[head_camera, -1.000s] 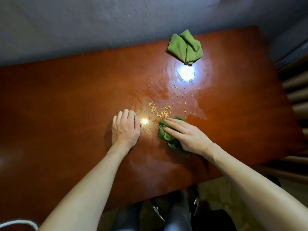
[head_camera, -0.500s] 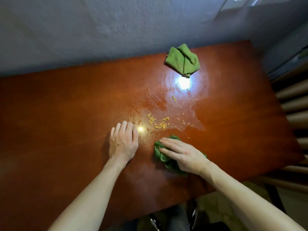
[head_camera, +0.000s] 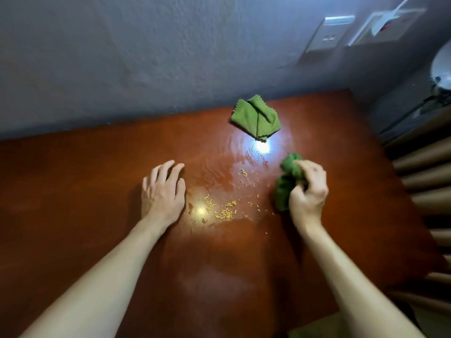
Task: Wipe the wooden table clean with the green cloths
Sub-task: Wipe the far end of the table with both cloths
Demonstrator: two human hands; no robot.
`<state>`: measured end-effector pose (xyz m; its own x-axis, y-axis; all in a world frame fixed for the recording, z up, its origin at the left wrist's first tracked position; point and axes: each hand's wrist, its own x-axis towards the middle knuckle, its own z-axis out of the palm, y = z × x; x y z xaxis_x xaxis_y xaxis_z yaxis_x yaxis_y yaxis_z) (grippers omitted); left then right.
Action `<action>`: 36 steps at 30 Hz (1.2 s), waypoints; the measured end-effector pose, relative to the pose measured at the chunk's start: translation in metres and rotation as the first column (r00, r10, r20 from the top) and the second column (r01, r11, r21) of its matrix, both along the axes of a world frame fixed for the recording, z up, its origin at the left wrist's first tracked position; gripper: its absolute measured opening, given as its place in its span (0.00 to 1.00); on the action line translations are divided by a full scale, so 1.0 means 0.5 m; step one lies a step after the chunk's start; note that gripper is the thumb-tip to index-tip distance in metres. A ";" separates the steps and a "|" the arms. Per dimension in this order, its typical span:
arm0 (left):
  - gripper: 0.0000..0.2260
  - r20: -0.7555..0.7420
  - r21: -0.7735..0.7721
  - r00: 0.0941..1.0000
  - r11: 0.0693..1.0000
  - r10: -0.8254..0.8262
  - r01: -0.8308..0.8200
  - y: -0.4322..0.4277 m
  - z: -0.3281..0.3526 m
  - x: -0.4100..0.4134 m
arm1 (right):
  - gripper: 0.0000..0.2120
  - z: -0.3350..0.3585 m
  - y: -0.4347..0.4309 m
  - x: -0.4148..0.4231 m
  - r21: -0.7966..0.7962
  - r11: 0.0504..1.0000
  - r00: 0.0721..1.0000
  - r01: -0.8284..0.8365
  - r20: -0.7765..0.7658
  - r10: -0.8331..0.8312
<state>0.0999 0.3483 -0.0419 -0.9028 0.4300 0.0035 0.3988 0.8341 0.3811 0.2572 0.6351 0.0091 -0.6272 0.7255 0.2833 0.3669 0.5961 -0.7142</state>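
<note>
Crumbs (head_camera: 224, 212), yellow and stringy, lie scattered over a wet sheen on the glossy reddish-brown wooden table (head_camera: 85, 191), between my two hands. My left hand (head_camera: 163, 191) rests flat on the wood with its fingers straight and spread, holding nothing, just beside the thickest of the scatter. My right hand (head_camera: 308, 193) curls its fingers round a bunched dark green cloth (head_camera: 284, 186) to the right of the crumbs; I cannot tell whether the cloth touches the wood. A second, lighter green cloth (head_camera: 256, 118) lies folded at the far edge, by the grey wall (head_camera: 146, 57) that runs along it. Past the right edge stand pale horizontal slats (head_camera: 419, 172), near my right hand. A wide stretch of wood runs leftward from my left hand. A white wall plate (head_camera: 327, 35) shows markings too blurred to read.
</note>
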 end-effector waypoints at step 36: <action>0.21 -0.086 0.012 0.996 0.999 0.035 -0.034 0.005 -0.021 0.002 | 0.34 -0.099 0.013 -0.004 0.071 0.964 0.885 -0.255 0.419 0.203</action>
